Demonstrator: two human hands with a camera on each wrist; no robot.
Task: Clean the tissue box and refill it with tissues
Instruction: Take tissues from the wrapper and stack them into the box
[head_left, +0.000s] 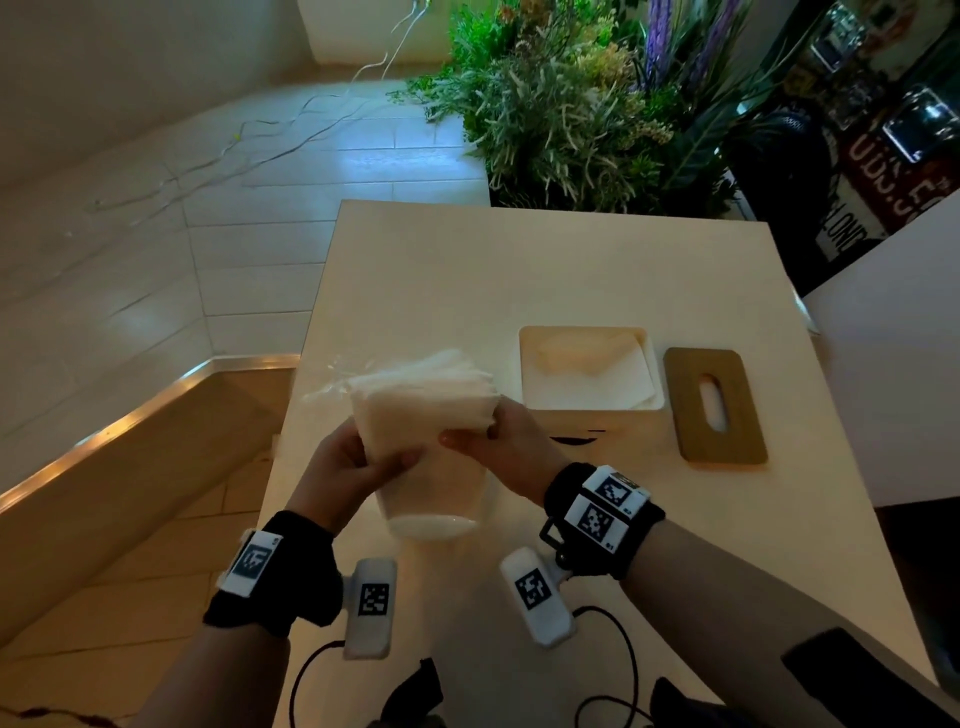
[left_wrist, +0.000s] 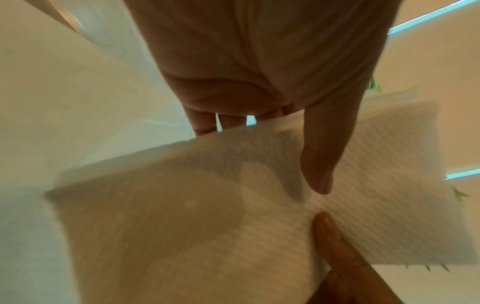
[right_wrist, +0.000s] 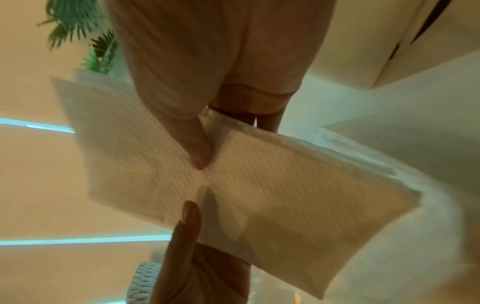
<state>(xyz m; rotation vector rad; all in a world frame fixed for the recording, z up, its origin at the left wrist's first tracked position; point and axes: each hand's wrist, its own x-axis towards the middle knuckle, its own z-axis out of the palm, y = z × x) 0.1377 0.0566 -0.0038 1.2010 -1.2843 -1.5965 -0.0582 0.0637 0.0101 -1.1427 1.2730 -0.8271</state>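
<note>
A thick stack of white tissues (head_left: 421, 410) is held above the table's near left part, its lower end in a clear plastic wrapper (head_left: 434, 506). My left hand (head_left: 358, 462) grips the stack's left side, thumb on top. My right hand (head_left: 493, 447) grips its right side. Both wrist views show the embossed tissues (left_wrist: 207, 205) (right_wrist: 259, 185) pinched between thumb and fingers. The open white tissue box (head_left: 524, 364) sits to the right with some tissue inside. Its wooden lid (head_left: 714, 405) with an oval slot lies flat just right of the box.
The pale table (head_left: 519, 270) ends at a left edge with a tiled floor below. A planter of green and purple plants (head_left: 587, 109) stands behind the far edge. White cables (head_left: 249, 150) trail on the floor. Black wrist-camera cords (head_left: 618, 670) hang near the front.
</note>
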